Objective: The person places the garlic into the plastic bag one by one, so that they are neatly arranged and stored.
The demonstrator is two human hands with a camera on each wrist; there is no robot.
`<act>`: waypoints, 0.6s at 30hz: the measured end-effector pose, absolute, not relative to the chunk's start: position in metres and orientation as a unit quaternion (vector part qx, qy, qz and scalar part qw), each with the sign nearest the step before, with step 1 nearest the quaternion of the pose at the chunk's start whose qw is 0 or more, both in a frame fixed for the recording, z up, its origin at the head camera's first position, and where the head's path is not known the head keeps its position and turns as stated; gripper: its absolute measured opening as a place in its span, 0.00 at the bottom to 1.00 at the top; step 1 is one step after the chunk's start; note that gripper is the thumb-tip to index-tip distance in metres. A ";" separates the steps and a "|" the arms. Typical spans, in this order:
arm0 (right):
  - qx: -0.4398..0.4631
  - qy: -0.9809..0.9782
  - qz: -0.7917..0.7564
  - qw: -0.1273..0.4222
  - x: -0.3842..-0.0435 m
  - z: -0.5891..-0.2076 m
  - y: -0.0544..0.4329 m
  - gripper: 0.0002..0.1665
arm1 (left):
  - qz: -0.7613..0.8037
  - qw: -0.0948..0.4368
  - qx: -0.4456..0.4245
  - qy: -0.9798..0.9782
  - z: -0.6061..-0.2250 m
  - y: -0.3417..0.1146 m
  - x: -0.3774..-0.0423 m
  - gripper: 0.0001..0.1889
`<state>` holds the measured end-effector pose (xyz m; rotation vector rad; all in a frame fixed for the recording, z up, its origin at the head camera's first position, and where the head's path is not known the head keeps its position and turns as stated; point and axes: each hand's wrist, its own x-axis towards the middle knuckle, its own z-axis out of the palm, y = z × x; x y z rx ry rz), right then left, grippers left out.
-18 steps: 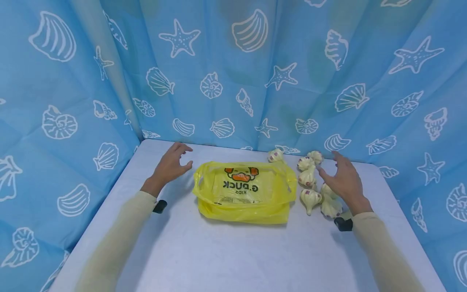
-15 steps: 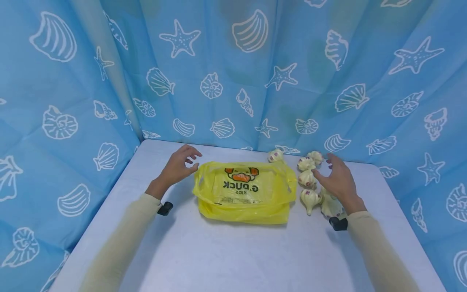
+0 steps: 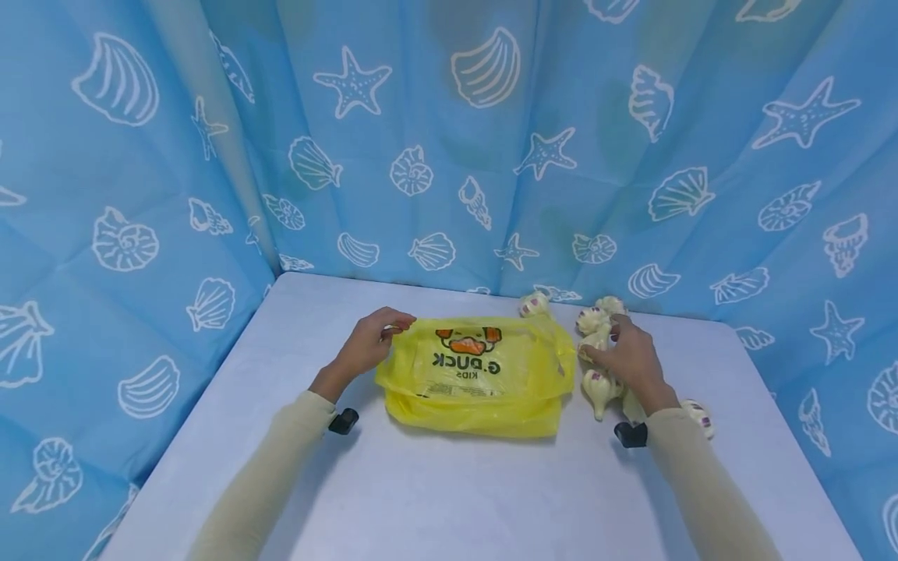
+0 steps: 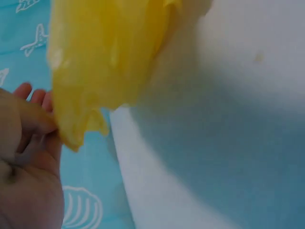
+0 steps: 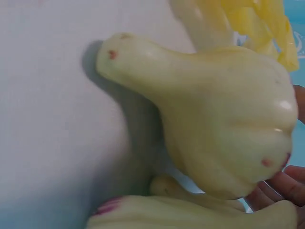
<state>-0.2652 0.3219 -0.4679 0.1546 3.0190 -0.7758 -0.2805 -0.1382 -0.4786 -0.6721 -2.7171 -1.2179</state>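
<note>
A yellow plastic carrier bag (image 3: 477,413) lies flat on the table, printed with a duck face and mirrored lettering. At its upper left end, the left hand (image 3: 369,343) pinches the bag's edge between thumb and fingers; the left wrist view shows the crumpled corner hanging from that grip. Just off the bag's right end, the right hand (image 3: 631,358) reaches over garlic bulbs, its thumb and fingers spread apart on either side of one bulb. A large pale garlic bulb (image 5: 224,114) fills the right wrist view and partly covers the right fingers.
Several garlic bulbs cluster right of the bag, one (image 3: 535,304) behind it and another (image 3: 698,417) beside the right sleeve. The white tabletop (image 3: 463,499) ends at a blue shell-print curtain (image 3: 449,156) at back and sides.
The left hand has moved right onto the bag's edge and now pinches it. The right hand has moved left toward the bag, over the garlic. The head view has shifted slightly.
</note>
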 end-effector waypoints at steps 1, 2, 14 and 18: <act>0.055 0.967 -0.250 0.019 -0.265 -0.469 0.322 0.60 | -0.398 0.064 -0.211 -0.891 -0.481 -0.138 -0.280 0.29; 0.059 0.965 -0.252 0.028 -0.264 -0.469 0.322 0.61 | -0.399 0.086 -0.202 -0.890 -0.482 -0.137 -0.280 0.27; 0.061 0.965 -0.249 0.045 -0.263 -0.472 0.323 0.53 | -0.535 -0.043 -0.007 -0.844 -0.487 -0.139 -0.281 0.20; 0.059 0.962 -0.262 0.046 -0.263 -0.475 0.324 0.46 | -0.555 -0.107 0.023 -0.824 -0.489 -0.142 -0.280 0.23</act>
